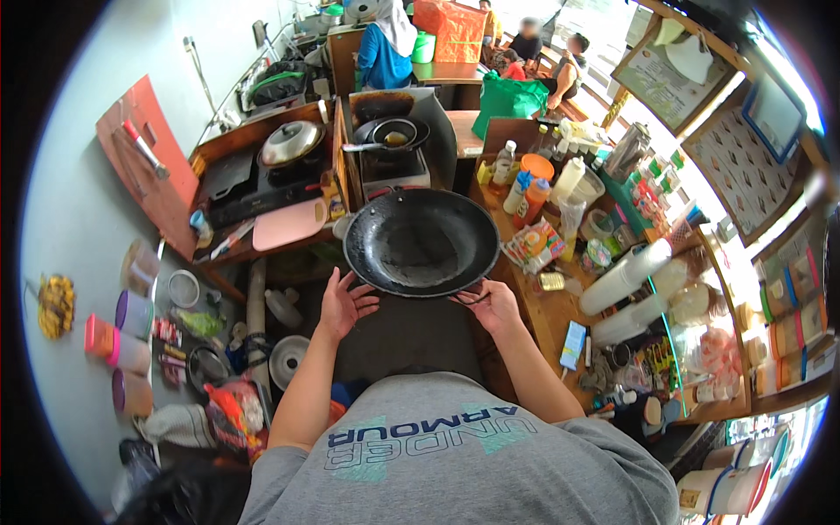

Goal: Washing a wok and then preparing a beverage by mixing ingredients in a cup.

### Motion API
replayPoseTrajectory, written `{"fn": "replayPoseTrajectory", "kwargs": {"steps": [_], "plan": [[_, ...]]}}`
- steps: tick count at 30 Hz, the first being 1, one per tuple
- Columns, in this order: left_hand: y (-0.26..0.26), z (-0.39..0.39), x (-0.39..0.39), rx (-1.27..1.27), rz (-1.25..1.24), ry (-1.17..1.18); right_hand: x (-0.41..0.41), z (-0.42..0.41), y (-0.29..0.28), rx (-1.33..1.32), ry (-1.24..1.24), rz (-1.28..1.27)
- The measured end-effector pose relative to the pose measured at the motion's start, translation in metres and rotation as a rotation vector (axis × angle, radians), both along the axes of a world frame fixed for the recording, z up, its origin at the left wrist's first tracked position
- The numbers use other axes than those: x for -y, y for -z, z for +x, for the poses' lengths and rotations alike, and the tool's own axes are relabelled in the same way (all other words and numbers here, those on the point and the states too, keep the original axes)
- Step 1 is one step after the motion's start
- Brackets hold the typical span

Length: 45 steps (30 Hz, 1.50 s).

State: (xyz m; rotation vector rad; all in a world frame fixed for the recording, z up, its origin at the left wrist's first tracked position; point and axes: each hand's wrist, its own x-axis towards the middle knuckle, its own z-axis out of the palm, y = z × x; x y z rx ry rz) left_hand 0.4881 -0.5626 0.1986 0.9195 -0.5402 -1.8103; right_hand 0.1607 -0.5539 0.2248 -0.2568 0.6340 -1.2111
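A wide black wok is held up in front of me, its dark inside facing me with a wet-looking sheen. My right hand grips the loop handle at the wok's near right edge. Beneath the near left edge, my left hand has its palm up and fingers spread; whether the fingertips touch the wok I cannot tell. Beyond the wok, a smaller pan sits on a stove. To the left, a lidded pan rests on a black gas stove.
A pink cutting board lies at the left counter's front edge. Sauce bottles, a noodle packet and stacked plastic cups crowd the wooden counter at right. A person in blue stands beyond the stoves; others sit farther back.
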Motion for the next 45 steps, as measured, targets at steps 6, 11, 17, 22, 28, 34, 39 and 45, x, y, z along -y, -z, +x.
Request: {"fn": "replayPoseTrajectory", "kwargs": {"steps": [6, 11, 17, 22, 28, 34, 39, 45], "plan": [[0.051, 0.014, 0.188, 0.253, 0.212, 0.003, 0.103, -0.016, -0.025, -0.053, 0.219, 0.009], [0.073, -0.019, 0.340, 0.226, 0.254, 0.044, 0.201, -0.039, -0.033, -0.064, 0.265, -0.008], [0.130, -0.077, 0.521, -0.009, 0.183, -0.026, 0.315, -0.067, -0.057, -0.073, 0.252, -0.037], [0.155, -0.114, 0.593, -0.260, 0.245, -0.425, 0.399, -0.102, -0.057, 0.006, 0.172, -0.116], [0.133, -0.119, 0.577, -0.347, 0.115, -0.562, 0.472, -0.130, -0.070, -0.087, 0.228, -0.050], [0.094, -0.085, 0.536, -0.204, -0.046, -0.432, 0.508, -0.150, -0.077, -0.096, 0.272, -0.174], [0.014, -0.055, 0.525, -0.267, -0.104, -0.357, 0.514, -0.169, -0.081, -0.154, 0.355, -0.204], [-0.066, 0.017, 0.490, -0.185, -0.067, -0.319, 0.532, -0.166, -0.077, -0.189, 0.475, -0.217]]}}
